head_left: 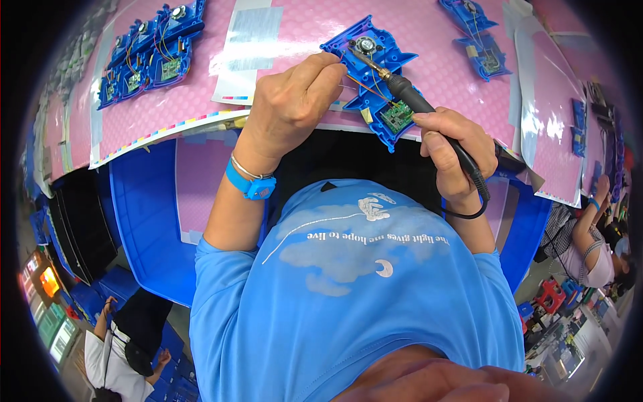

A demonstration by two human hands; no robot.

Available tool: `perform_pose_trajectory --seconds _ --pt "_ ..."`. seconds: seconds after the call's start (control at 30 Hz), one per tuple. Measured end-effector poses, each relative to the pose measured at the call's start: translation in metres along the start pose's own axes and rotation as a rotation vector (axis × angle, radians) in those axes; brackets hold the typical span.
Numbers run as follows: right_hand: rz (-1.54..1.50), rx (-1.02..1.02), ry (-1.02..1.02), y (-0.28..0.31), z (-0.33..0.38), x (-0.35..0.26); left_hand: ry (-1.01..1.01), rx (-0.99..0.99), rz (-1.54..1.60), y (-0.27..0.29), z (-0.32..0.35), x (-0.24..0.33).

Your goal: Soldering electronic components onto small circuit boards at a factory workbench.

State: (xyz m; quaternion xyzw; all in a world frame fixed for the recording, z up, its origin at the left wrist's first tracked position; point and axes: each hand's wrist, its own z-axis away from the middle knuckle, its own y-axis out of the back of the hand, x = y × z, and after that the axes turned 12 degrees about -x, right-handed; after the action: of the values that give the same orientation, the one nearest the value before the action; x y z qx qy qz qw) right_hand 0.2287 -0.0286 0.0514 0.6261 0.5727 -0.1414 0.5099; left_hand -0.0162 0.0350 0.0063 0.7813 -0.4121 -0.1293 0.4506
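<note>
My right hand [459, 151] is closed round the black handle of a soldering iron [415, 97]. The iron's metal tip points up and left, over a blue plastic housing [395, 59] near a round silver speaker [366, 45]. A green circuit board [397, 116] sits in the housing's lower part, with thin coloured wires [367, 85] running up from it. My left hand [298, 94] is pinched at the housing's left edge, its fingertips together. Whatever lies between those fingertips is too small to make out.
Several similar blue housings with boards and wires [151, 53] lie at the far left, and others [477, 40] at the far right. Pink sheeting [295, 27] covers the table. Blue bins [144, 221] stand below its near edge. Other people [124, 348] are at both sides.
</note>
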Motion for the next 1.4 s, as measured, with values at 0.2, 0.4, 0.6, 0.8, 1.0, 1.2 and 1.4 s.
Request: perform_pose_trajectory --seconds 0.2,0.4,0.6,0.8,1.0,1.2,1.4 --pt "0.008 -0.01 -0.022 -0.0009 0.0005 0.0017 0.008 0.004 0.033 0.0021 -0.0016 0.0017" --pt "0.005 -0.017 -0.019 -0.0007 -0.0002 0.003 0.028 -0.026 0.045 0.0024 -0.0013 0.0014" --pt "-0.005 0.001 -0.02 -0.0006 0.0013 0.0025 0.021 0.002 0.045 -0.0002 0.0001 -0.0002" --pt "-0.009 -0.013 -0.026 -0.0011 0.0007 0.0016 -0.003 0.037 0.052 0.0002 0.0006 0.0009" --pt "-0.004 -0.02 -0.02 -0.0008 0.0008 0.0016 -0.002 0.031 0.068 -0.002 0.0013 -0.0017" --pt "-0.015 -0.003 -0.018 0.0004 0.0017 0.0027 0.026 0.011 0.115 0.0002 0.0023 -0.0008" --pt "-0.015 -0.011 -0.028 -0.0004 0.0009 0.0018 0.036 -0.005 0.128 0.0008 0.0018 -0.0006"
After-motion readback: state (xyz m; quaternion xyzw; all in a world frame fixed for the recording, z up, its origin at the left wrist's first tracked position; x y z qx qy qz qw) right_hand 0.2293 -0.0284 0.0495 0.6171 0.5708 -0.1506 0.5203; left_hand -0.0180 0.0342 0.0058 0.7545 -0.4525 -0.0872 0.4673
